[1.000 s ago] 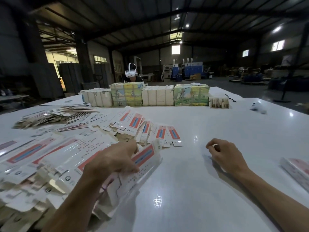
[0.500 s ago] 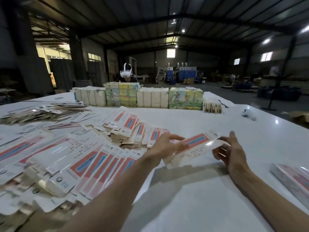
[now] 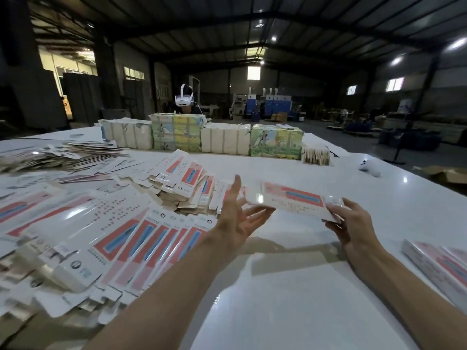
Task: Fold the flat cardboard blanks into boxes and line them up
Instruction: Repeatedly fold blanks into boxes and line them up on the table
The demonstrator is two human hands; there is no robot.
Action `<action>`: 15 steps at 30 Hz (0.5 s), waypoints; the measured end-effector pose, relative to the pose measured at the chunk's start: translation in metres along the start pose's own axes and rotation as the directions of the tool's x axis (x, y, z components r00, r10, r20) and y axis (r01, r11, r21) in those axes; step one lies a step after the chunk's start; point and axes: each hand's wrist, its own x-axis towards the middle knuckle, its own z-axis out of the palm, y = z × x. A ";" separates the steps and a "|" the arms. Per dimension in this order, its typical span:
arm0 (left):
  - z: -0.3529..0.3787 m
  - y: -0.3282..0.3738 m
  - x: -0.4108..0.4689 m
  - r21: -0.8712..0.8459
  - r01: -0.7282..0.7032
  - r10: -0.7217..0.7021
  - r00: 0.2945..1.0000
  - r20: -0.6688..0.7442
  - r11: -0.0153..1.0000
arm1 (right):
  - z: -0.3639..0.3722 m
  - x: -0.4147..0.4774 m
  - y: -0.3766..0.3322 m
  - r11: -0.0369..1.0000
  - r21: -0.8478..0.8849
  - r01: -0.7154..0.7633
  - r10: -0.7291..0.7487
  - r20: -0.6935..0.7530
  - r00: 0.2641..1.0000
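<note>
One flat white blank (image 3: 293, 202) with a red and blue stripe hangs above the white table (image 3: 290, 286). My right hand (image 3: 346, 226) grips its right end, fingers curled round the edge. My left hand (image 3: 240, 218) is spread open, palm up, fingers straight, its fingertips touching the blank's left end. A big heap of the same flat blanks (image 3: 106, 238) covers the table's left side. Folded boxes (image 3: 439, 266) lie at the right edge.
Bundled stacks of cartons (image 3: 202, 137) line the table's far side, with a person wearing a white headset (image 3: 184, 98) behind them. A small white object (image 3: 370, 169) lies at the far right. Grey flat sheets (image 3: 58, 157) are piled far left.
The blank came out of the heap and moved right and up. My right hand took hold of its right end, and my left hand opened, palm up, under its left end.
</note>
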 end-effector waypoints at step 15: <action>0.005 -0.005 -0.002 -0.145 0.016 -0.019 1.000 -0.017 0.989 | 0.030 -0.032 0.010 0.984 -0.171 -0.046 0.142 0.610 0.780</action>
